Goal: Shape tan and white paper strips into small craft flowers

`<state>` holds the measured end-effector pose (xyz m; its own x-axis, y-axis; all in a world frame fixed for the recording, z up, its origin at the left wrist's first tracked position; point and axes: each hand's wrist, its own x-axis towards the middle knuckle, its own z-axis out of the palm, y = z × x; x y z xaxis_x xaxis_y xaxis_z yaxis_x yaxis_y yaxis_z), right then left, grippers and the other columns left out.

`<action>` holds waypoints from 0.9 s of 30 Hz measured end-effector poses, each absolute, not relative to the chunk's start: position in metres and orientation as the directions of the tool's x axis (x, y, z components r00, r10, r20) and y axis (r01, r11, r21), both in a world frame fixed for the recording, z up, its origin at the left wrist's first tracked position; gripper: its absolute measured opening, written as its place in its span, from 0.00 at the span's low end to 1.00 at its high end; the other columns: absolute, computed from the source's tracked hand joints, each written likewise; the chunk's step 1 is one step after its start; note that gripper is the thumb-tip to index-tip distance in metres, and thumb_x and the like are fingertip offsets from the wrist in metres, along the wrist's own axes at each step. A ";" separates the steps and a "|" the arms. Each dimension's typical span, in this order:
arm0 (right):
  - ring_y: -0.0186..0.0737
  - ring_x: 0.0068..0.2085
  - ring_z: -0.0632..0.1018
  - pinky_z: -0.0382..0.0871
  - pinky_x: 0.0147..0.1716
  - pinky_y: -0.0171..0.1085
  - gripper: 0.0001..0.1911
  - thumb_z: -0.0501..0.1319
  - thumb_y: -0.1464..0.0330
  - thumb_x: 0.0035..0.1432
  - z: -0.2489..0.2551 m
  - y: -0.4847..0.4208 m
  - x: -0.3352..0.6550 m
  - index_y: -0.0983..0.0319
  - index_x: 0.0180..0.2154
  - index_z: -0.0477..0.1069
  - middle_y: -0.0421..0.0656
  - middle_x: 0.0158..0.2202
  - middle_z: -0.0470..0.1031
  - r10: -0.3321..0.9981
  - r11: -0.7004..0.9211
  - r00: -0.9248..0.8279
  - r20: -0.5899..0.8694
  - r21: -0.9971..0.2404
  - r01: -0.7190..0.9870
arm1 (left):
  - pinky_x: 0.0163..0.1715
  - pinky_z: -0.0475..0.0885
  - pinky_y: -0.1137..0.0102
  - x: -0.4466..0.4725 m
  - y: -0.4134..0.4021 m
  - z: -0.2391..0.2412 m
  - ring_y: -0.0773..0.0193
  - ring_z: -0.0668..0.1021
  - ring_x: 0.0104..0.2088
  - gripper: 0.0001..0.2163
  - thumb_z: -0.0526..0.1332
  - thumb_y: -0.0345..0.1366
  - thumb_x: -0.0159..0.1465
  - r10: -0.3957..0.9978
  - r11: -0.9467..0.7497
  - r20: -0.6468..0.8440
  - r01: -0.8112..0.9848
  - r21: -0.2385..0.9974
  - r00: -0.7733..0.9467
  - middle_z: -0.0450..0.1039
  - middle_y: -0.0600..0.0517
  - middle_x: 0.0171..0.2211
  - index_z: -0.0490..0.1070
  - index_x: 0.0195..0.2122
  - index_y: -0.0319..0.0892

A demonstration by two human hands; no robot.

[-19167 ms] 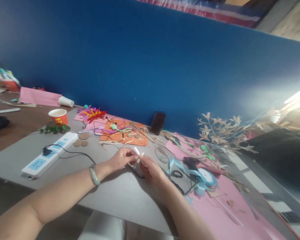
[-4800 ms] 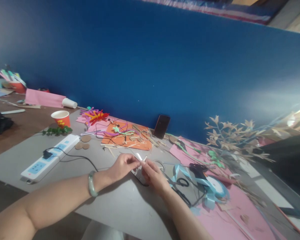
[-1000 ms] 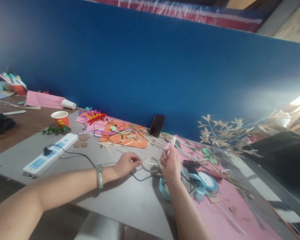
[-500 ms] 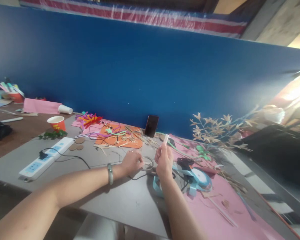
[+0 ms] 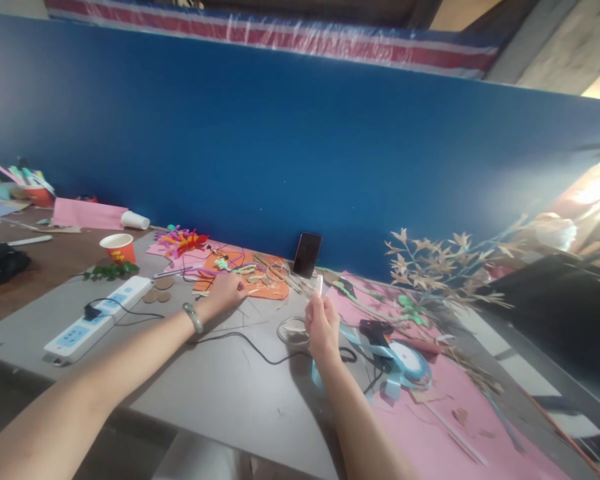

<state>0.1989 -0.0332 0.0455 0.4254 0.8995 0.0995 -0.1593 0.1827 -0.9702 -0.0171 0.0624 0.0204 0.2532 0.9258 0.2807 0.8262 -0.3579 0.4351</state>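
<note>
Pale strip (image 5: pixel 253 291) shows at the fingertips of the left hand (image 5: pixel 227 291), over the orange sheet (image 5: pixel 276 291) on the counter (image 5: pixel 230 413); those fingers are bent together, but whether they grip it I cannot tell. Next comes a coil (image 5: pixel 279 331) lying on the counter, then a phone (image 5: pixel 308 255) leaning on the blue wall (image 5: pixel 300 133). The right hand (image 5: pixel 323 325) is clenched around a white stick (image 5: pixel 319 285), whose upper end pokes out of the fist. Farther right sit a ribbon spool (image 5: pixel 405 358), a dry plant (image 5: pixel 453 249) and a pink sheet (image 5: pixel 465 380).
</note>
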 end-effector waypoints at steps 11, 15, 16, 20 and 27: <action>0.26 0.16 0.55 0.48 0.14 0.29 0.22 0.62 0.49 0.49 0.036 -0.037 0.196 0.60 0.23 0.60 0.31 0.15 0.56 0.954 0.083 0.282 0.104 -0.993 0.085 | 0.27 0.62 0.73 -0.014 0.042 0.020 0.66 0.71 0.25 0.07 0.61 0.37 0.53 0.960 -0.241 0.135 0.473 0.848 0.246 0.72 0.50 0.23 0.72 0.24 0.37; 0.27 0.16 0.55 0.48 0.14 0.30 0.19 0.66 0.54 0.45 0.037 -0.044 0.185 0.62 0.27 0.66 0.30 0.14 0.55 0.995 -0.002 0.102 0.008 -0.996 0.093 | 0.25 0.63 0.74 -0.001 0.005 0.020 0.68 0.70 0.23 0.12 0.64 0.43 0.52 0.943 -0.085 0.002 0.237 0.968 0.332 0.72 0.52 0.23 0.72 0.29 0.37; 0.27 0.15 0.55 0.47 0.15 0.30 0.18 0.66 0.54 0.45 0.038 -0.046 0.182 0.62 0.27 0.66 0.30 0.14 0.55 0.998 -0.022 0.058 -0.016 -0.995 0.098 | 0.25 0.63 0.74 0.002 -0.003 0.020 0.69 0.70 0.23 0.12 0.65 0.43 0.51 0.932 -0.061 -0.011 0.186 0.981 0.362 0.71 0.53 0.23 0.72 0.28 0.37; 0.27 0.16 0.55 0.47 0.16 0.31 0.17 0.65 0.55 0.46 0.038 -0.049 0.177 0.63 0.24 0.68 0.32 0.13 0.56 1.000 -0.025 0.003 -0.025 -0.982 0.185 | 0.26 0.63 0.74 0.010 -0.020 0.020 0.69 0.70 0.24 0.13 0.67 0.42 0.50 0.919 -0.052 0.014 0.085 0.995 0.395 0.71 0.52 0.23 0.71 0.26 0.36; 0.27 0.16 0.52 0.43 0.15 0.31 0.16 0.63 0.55 0.50 0.036 -0.049 0.178 0.62 0.26 0.68 0.31 0.13 0.52 1.000 -0.024 0.010 -0.022 -0.987 0.159 | 0.24 0.62 0.75 0.004 -0.025 0.032 0.70 0.70 0.23 0.10 0.65 0.40 0.52 0.904 -0.005 -0.029 0.079 0.997 0.425 0.71 0.53 0.23 0.70 0.27 0.37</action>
